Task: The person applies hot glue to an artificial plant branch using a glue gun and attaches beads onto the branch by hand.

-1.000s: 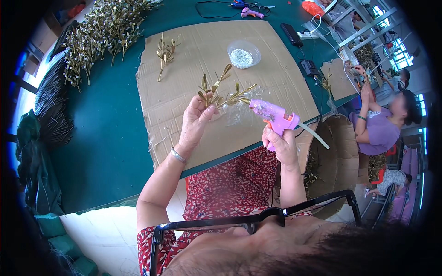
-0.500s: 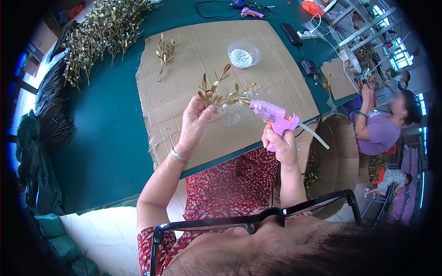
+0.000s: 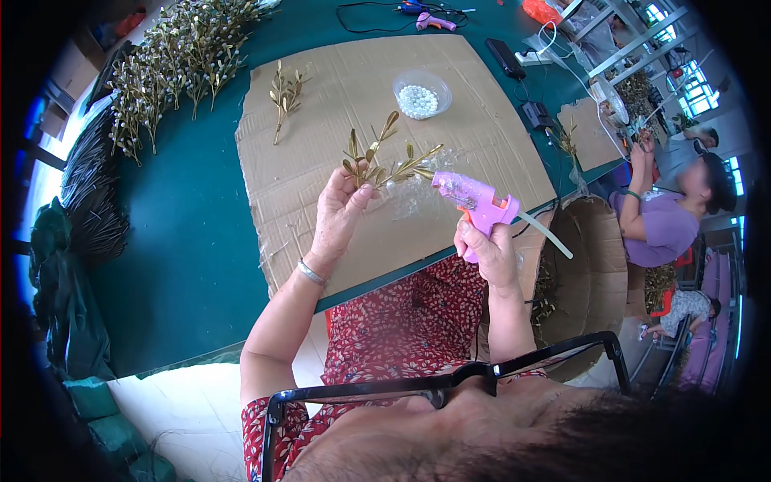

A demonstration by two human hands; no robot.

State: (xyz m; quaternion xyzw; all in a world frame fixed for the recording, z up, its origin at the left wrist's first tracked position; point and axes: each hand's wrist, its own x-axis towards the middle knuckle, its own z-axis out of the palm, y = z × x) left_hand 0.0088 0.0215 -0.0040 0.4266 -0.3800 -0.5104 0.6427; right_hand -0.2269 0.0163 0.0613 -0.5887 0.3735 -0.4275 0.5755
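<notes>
Left hand (image 3: 339,210) gripping one gold sprig (image 3: 377,161), right hand (image 3: 486,249) gripping one purple glue gun (image 3: 474,201), nozzle at sprig

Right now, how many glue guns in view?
2. A purple glue gun is in the right hand, its nozzle at the gold sprig held by the left hand. A second glue gun lies at the table's far edge. Others may be hidden.

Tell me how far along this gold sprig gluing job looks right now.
Done: one gold leafy sprig lies apart on the brown cardboard sheet, and a heap of beaded sprigs sits at the green table's far left. In hand: the left hand holds a gold leaf sprig with the right hand's purple glue gun nozzle at it. Left: white beads remain in the clear round bowl.
</notes>
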